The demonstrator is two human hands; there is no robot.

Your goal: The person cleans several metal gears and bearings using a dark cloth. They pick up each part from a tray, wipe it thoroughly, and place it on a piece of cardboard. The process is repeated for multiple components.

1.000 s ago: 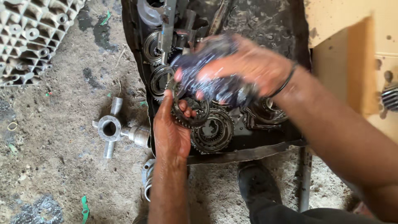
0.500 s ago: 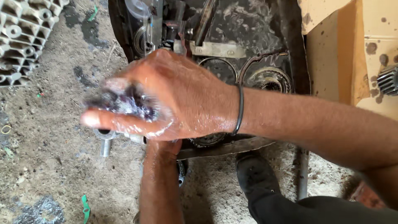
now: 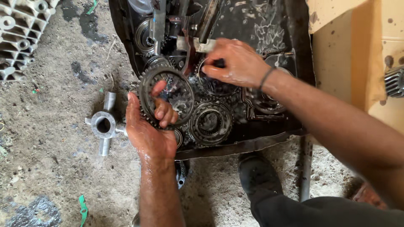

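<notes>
a: head view. what's the left hand [image 3: 148, 131] doing?

b: it grasps a toothed ring gear [image 3: 165, 97], wet and oily, tilted up on edge. the fingers [image 3: 162, 110] pass through its open middle and curl round the near rim.

a: where is that gear in the scene?

b: over the left edge of a black tray [image 3: 299, 54] full of dark oily parts, just far of another ringed gear [image 3: 209, 123] lying flat in the tray.

a: and the right hand [image 3: 234, 63]?

b: farther in, over the middle of the tray, fingers bent down on something dark. i cannot tell whether it is clenched on anything. a dark band sits on the wrist.

a: anything beside the tray?

b: on the gritty floor to the left, a silver cross-shaped metal piece [image 3: 103, 125], near the left hand but apart from it. a grey ribbed casting [image 3: 19, 29] lies at far left, and a black shoe [image 3: 257, 176] near the tray's near edge.
</notes>
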